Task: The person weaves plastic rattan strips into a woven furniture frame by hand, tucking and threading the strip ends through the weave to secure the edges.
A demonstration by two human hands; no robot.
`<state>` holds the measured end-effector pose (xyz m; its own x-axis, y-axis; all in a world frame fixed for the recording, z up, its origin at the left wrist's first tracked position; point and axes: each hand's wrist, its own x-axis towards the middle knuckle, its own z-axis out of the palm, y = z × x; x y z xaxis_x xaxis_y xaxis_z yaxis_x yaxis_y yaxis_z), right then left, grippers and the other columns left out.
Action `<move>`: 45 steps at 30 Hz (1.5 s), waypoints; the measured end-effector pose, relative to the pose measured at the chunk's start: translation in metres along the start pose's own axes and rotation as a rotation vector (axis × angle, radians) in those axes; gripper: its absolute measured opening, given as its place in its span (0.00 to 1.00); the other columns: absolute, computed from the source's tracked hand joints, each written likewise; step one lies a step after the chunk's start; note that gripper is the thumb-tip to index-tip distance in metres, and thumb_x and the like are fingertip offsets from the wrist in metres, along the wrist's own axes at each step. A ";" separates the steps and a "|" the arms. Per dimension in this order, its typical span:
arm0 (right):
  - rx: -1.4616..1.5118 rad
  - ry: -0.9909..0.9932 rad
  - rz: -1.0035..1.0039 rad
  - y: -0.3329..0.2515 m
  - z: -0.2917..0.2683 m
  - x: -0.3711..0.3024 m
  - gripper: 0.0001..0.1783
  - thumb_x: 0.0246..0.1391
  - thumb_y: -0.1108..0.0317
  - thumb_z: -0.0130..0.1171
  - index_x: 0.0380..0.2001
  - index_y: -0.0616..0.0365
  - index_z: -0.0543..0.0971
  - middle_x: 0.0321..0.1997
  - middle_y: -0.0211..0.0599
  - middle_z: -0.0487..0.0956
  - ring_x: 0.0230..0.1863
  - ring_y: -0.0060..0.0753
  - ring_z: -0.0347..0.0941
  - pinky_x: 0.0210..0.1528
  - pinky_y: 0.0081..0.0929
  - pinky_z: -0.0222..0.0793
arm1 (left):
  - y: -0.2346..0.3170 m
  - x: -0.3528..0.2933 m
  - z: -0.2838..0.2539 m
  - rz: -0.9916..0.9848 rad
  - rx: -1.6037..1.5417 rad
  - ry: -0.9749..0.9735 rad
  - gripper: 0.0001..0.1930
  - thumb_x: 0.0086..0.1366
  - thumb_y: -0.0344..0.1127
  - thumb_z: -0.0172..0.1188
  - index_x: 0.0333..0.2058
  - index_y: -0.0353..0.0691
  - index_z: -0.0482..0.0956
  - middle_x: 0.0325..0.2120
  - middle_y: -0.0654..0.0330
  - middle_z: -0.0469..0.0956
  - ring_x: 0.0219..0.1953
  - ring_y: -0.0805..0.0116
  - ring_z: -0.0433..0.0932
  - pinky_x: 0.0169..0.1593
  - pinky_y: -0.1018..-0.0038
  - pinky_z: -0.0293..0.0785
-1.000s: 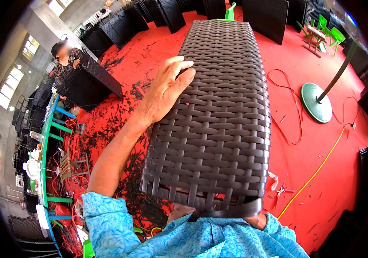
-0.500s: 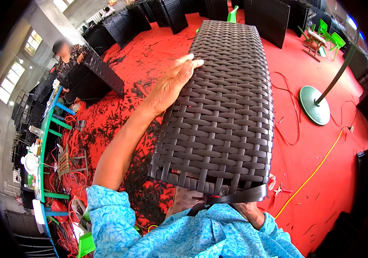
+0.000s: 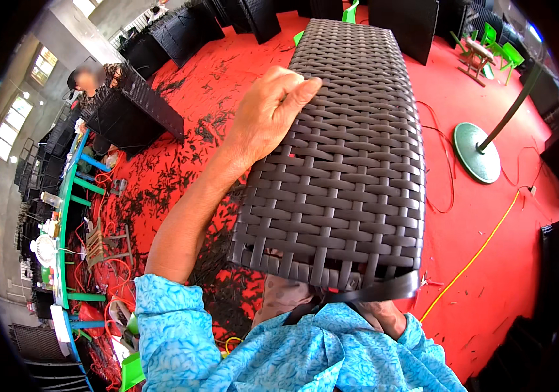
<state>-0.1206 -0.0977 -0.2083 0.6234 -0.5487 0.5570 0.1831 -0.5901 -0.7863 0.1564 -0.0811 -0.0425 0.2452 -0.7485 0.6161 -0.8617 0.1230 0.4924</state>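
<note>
The dark woven piece (image 3: 332, 189) stands at the center of the frame, slightly higher and further right than half a second ago. A loose strip (image 3: 390, 288) hangs at its lower right end. The left hand (image 3: 263, 114) is at its left edge, thumb resting against the weave; its fingers (image 3: 281, 73), outstretched earlier, are now curled in, though whether they clamp anything I cannot tell. The right forearm (image 3: 384, 317) shows at lower center, its fingers hidden. Beyond lies red floor (image 3: 465, 225), with a round green base (image 3: 470, 157) at right.
</note>
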 end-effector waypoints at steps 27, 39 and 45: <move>-0.019 -0.037 0.030 -0.002 0.002 -0.005 0.42 0.46 0.61 0.63 0.62 0.66 0.57 0.64 0.55 0.60 0.64 0.55 0.57 0.64 0.44 0.52 | 0.023 -0.083 -0.026 -0.533 -1.110 -0.090 0.34 0.61 0.42 0.61 0.64 0.43 0.58 0.54 0.60 0.67 0.55 0.71 0.66 0.59 0.73 0.60; -0.027 -0.029 0.031 0.001 0.004 -0.004 0.42 0.47 0.63 0.63 0.62 0.66 0.57 0.64 0.54 0.60 0.64 0.54 0.57 0.64 0.43 0.52 | 0.018 -0.088 -0.029 -0.508 -1.030 -0.063 0.35 0.62 0.40 0.61 0.64 0.39 0.56 0.60 0.57 0.63 0.60 0.68 0.62 0.63 0.69 0.56; -0.040 -0.049 0.045 -0.003 0.002 -0.014 0.42 0.47 0.64 0.63 0.63 0.66 0.56 0.64 0.54 0.60 0.64 0.54 0.57 0.64 0.43 0.52 | 0.023 -0.106 -0.036 -0.517 -1.022 -0.075 0.38 0.60 0.42 0.62 0.64 0.39 0.55 0.61 0.58 0.62 0.60 0.69 0.63 0.62 0.72 0.58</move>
<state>-0.1281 -0.0868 -0.2143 0.6670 -0.5463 0.5066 0.1242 -0.5889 -0.7986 0.1265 0.0244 -0.0737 0.4083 -0.8961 0.1740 0.1065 0.2360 0.9659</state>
